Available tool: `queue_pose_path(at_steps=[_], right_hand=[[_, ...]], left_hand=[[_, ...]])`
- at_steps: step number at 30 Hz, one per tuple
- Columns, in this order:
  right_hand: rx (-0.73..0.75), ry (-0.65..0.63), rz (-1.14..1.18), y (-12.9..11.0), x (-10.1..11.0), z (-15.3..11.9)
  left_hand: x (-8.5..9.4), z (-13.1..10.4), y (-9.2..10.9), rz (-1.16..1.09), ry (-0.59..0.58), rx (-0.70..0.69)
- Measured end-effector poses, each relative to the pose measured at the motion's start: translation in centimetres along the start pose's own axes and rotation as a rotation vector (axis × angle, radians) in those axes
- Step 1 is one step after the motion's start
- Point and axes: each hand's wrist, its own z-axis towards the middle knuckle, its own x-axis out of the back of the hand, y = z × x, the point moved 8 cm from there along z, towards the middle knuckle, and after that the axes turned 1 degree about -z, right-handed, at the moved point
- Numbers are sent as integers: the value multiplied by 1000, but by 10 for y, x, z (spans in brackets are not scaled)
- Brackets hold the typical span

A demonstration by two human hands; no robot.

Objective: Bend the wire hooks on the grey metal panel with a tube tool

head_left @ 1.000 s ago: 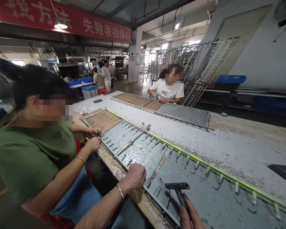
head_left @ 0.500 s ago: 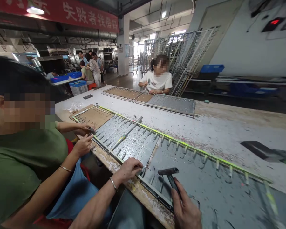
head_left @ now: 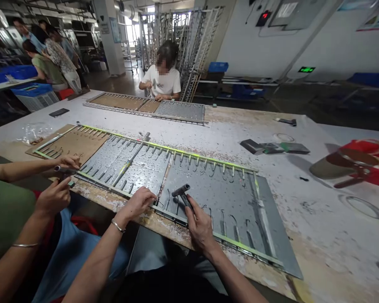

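Observation:
My right hand (head_left: 199,221) is wrapped round the handle of a T-shaped hammer (head_left: 181,191), its metal head raised over the grey sheet (head_left: 208,185). Bent at the near rail, my left hand (head_left: 140,203) has its fingertips pressed together; what they pinch is too small to name, though a thin dark wire shows beside them. A long metal frame (head_left: 205,159) with yellow-green rails and rows of hooked pegs lies on the table around both hands. Brown cardboard (head_left: 78,145) lies under its left end.
At the left, a co-worker's hands (head_left: 55,195) hold another hammer. Across the table (head_left: 227,130) a person in white works at a second frame (head_left: 123,110). To the right lie a dark metal tool (head_left: 252,147), a tape-like ring (head_left: 361,207) and a red object (head_left: 371,168).
The view has turned right and downward, showing the frame's right end and more of the table. My hands keep nearly the same places at the frame, the right still holding the hammer.

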Motion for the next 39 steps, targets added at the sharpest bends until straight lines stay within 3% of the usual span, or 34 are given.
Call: queue_pose_path(at_steps=[6,11,19,26,32,35,39], right_hand=[[-22,-1,14,3,-2,1],[21,70,10,15,-7,-7],[56,49,-56,32,-16,-18],[-1,-12,-63,47,-19,-22],[32,30,-76,35,-13,-18],[75,71,-58,21,-6,-15],[20,61,-9,15,-6,-9]], left_hand=[[-3,3,1,70,9,4],[2,-5,-7,-68,77,84],[-4,-9,-10,-87,112,144],[-4,-9,2,-57,40,10],[-3,-5,8,32,6,-67],[-3,-4,12,46,-30,-59],[-1,-4,12,49,-81,-16]])
